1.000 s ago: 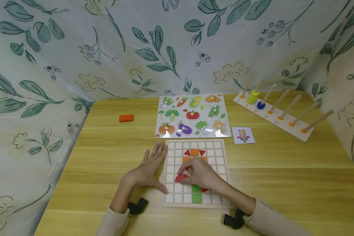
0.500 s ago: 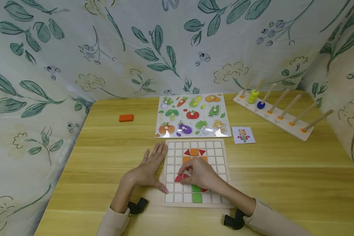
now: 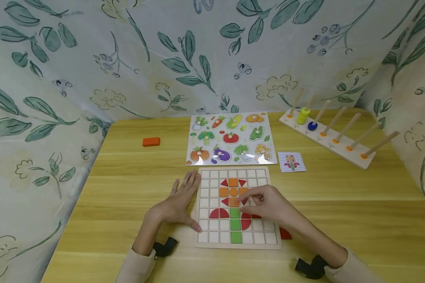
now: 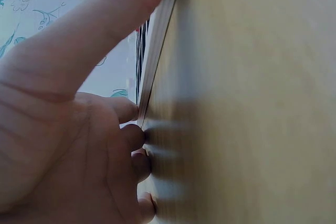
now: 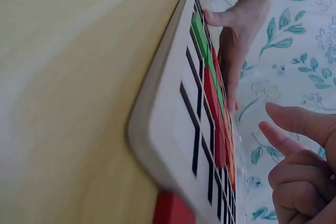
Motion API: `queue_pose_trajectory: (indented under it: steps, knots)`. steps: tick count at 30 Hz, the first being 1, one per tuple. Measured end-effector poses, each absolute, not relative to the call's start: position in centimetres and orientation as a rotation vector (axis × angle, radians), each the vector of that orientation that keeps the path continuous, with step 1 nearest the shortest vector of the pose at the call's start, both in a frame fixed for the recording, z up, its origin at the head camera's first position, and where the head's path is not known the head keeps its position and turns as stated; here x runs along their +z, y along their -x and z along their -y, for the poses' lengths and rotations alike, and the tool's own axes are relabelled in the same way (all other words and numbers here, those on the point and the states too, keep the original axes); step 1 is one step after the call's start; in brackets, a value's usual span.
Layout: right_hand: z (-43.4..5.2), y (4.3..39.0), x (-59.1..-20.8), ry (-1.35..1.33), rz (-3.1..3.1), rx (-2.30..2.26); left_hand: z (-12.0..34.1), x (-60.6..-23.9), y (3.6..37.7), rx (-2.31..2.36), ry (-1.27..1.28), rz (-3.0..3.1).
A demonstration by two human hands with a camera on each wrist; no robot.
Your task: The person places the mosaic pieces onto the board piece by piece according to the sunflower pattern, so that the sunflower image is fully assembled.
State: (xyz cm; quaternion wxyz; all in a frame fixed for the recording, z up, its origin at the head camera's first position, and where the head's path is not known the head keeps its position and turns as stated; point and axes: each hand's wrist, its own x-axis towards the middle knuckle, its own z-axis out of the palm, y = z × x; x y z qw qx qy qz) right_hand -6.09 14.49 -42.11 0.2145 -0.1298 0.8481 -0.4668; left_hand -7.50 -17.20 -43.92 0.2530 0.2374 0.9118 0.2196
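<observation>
A: Nearest us, what are the hands doing?

B: The left hand point(image 3: 177, 204) lies flat on the pale wooden table point(image 3: 127, 188), fingers straight and close together, their tips against the left edge of the square wooden grid board point(image 3: 262, 173); the thumb rests on its lower left corner. The right hand point(image 3: 269, 204) hovers over the board's right half, fingers loosely curled, forefinger and thumb reaching toward the coloured pieces. Whether they pinch anything, I cannot tell.

A: And the piece in play?

B: A loose red wooden piece point(image 3: 285, 234) lies on the table, touching the board's right edge, just under the right forearm. On the board, the flower pattern of red, orange and green tiles point(image 3: 233, 202) sits in the middle columns.

A: What could go wrong?

B: I'd judge the forearm could sweep that red piece away, since it lies so near. The curled fingers could also nudge seated tiles out of their cells. If the left hand lifts, the board may slide.

A: Farther back?

B: A small pattern card showing a flower point(image 3: 292, 161), then a vegetable peg puzzle board point(image 3: 231, 138), an orange rectangular block point(image 3: 151, 141) well to the left, and a wooden peg rack with a yellow-green ring stack and a blue ring point(image 3: 326, 135) on the far right.
</observation>
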Motion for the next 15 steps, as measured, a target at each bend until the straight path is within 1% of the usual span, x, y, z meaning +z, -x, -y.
queue_pose_trajectory:
  steps: [3, 9, 15]
  knots:
    - [-17.0, 5.7, -41.7, 0.286, -2.365, -1.285, 17.2, -43.9, 7.5, 0.608, -0.644, -2.473]
    - [-21.9, 4.8, -41.7, 0.254, -2.371, -1.308, 17.2, -43.7, 7.5, 0.624, -0.652, -2.467]
    - [-24.5, 3.8, -42.4, 0.264, -2.261, -1.285, 17.2, -43.6, 7.4, 0.613, -0.649, -2.467]
